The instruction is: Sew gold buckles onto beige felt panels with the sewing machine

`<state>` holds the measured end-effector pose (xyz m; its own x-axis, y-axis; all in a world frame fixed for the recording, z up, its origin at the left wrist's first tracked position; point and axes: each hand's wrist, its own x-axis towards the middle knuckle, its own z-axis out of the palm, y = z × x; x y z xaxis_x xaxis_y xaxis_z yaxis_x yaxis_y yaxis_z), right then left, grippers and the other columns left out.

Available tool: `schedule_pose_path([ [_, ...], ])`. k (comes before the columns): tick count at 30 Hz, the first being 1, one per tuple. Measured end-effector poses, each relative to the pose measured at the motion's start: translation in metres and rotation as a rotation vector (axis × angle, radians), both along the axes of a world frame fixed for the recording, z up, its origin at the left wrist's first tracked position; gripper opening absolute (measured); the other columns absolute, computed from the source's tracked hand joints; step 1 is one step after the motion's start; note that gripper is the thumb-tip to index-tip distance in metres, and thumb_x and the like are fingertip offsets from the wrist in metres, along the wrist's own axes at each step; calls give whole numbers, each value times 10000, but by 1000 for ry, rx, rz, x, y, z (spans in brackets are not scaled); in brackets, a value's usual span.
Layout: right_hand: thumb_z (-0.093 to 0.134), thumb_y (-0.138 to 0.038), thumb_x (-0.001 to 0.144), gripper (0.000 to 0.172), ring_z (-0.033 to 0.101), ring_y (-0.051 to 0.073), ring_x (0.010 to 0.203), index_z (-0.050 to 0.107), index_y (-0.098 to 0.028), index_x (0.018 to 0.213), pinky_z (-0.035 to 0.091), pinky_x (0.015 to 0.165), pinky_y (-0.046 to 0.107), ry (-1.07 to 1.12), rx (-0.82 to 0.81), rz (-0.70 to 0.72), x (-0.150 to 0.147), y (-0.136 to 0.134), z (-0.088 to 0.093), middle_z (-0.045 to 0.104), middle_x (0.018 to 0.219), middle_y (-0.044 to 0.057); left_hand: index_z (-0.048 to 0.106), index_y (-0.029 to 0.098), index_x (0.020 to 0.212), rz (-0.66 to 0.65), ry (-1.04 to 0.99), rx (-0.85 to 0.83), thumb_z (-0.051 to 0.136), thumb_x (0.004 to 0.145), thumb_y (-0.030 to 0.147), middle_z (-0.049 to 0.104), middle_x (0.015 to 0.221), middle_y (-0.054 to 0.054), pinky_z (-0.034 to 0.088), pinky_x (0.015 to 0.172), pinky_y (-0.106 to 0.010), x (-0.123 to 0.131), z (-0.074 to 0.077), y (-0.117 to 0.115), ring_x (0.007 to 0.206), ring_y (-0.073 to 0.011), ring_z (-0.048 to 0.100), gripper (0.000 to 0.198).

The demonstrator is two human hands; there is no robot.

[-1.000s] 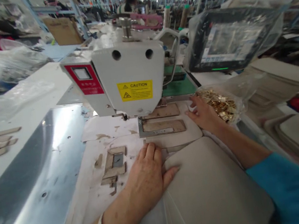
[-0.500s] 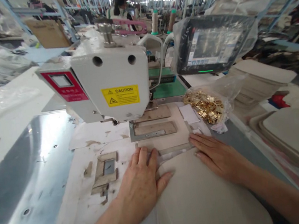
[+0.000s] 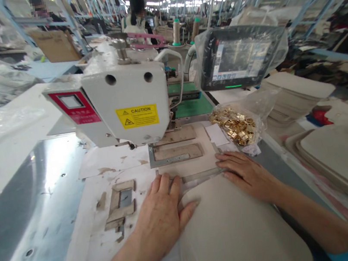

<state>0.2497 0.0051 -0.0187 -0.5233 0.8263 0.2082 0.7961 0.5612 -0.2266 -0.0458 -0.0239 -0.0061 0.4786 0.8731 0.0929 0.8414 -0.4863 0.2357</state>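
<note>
My left hand (image 3: pixel 160 213) lies flat, fingers stretched forward, at the left end of a thin grey strip (image 3: pixel 200 175). Its thumb rests on a large beige panel (image 3: pixel 237 230) nearest me. Toward the strip's right end, my right hand (image 3: pixel 249 176) is also flat, its fingertips at the edge of the farther beige piece (image 3: pixel 186 167). A metal clamp frame with brown pads (image 3: pixel 177 152) presses on that farther piece, beneath the white sewing machine head (image 3: pixel 126 98). Neither hand is wrapped round anything.
A bag of gold metal fittings (image 3: pixel 239 127) sits right of the clamp. Stacked beige panels (image 3: pixel 344 157) stand at far right. A brown template (image 3: pixel 119 204) lies left of my hand. A wrapped display screen (image 3: pixel 240 57) rises behind; a person (image 3: pixel 137 14) is farther back.
The camera view has shifted slightly, and more of the right sleeve shows. Both hands keep practically the same place on the beige pieces.
</note>
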Motion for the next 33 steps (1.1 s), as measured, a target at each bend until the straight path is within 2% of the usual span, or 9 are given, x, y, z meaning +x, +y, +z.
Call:
schedule_pose_path([
  [3, 454, -208, 972, 212, 597, 251, 1080, 637, -196, 1079, 439, 1000, 507, 27, 8, 19, -6, 11, 3, 675, 1182, 98, 579, 126, 1240, 3, 5, -15, 492, 924, 556, 551, 1177, -161, 470, 980, -525, -1, 3, 1, 1137, -341, 498, 541],
  [6, 473, -190, 948, 179, 613, 250, 947, 643, -171, 1001, 495, 873, 454, 48, 4, 30, -8, 30, 4, 677, 974, 118, 583, 122, 1234, 6, -6, -21, 485, 928, 551, 550, 1169, -160, 477, 966, -525, -1, 3, 0, 1113, -335, 500, 536],
  [9, 555, -231, 906, 128, 555, 306, 1152, 660, -172, 949, 431, 984, 511, 34, -11, 56, -5, 52, 6, 624, 1129, 158, 576, 126, 1247, -5, -8, -13, 473, 934, 548, 547, 1183, -161, 474, 969, -530, -1, 2, 0, 1119, -333, 493, 535],
  [11, 598, -279, 885, 122, 407, 343, 1349, 660, -179, 918, 292, 1105, 569, 10, -73, 115, -1, 66, 9, 566, 1282, 164, 574, 122, 1251, -7, -6, -9, 473, 934, 549, 547, 1191, -164, 465, 982, -533, -1, 1, 0, 1130, -336, 487, 541],
  [14, 630, -356, 870, 177, 257, 334, 1452, 643, -180, 880, 149, 1169, 571, -23, -224, 199, 3, 84, 13, 560, 1321, 162, 578, 119, 1244, 7, -14, -14, 492, 928, 537, 546, 1193, -165, 461, 991, -524, -1, 1, 1, 1139, -339, 485, 530],
  [18, 645, -436, 853, 248, 257, 318, 1456, 638, -187, 847, 157, 1175, 537, -31, -295, 208, 3, 98, 13, 532, 1388, 176, 578, 126, 1243, 20, -10, -23, 501, 929, 517, 548, 1190, -157, 455, 1008, -513, 0, 1, 1, 1147, -334, 491, 507],
  [24, 679, -536, 799, 341, 209, 342, 1467, 618, -201, 810, 194, 1149, 565, -26, -342, 171, 5, 104, 7, 285, 1583, 121, 572, 119, 1257, 21, 27, -41, 484, 941, 499, 545, 1228, -164, 440, 1033, -521, 2, 3, 1, 1185, -342, 476, 502],
  [30, 630, -575, 826, 386, 128, 374, 1481, 593, -191, 849, 176, 1136, 608, -80, -381, 138, 9, 107, 5, 225, 1597, 141, 557, 106, 1285, 18, 43, -60, 464, 949, 510, 546, 1226, -166, 437, 1034, -516, 2, 5, -2, 1174, -336, 478, 534],
  [33, 642, -562, 820, 382, 125, 391, 1477, 599, -184, 859, 182, 1140, 602, -67, -343, 131, 7, 101, 5, 296, 1573, 153, 559, 114, 1282, 15, 34, -55, 479, 947, 499, 548, 1213, -157, 444, 1026, -496, 2, 6, -2, 1165, -325, 478, 517],
])
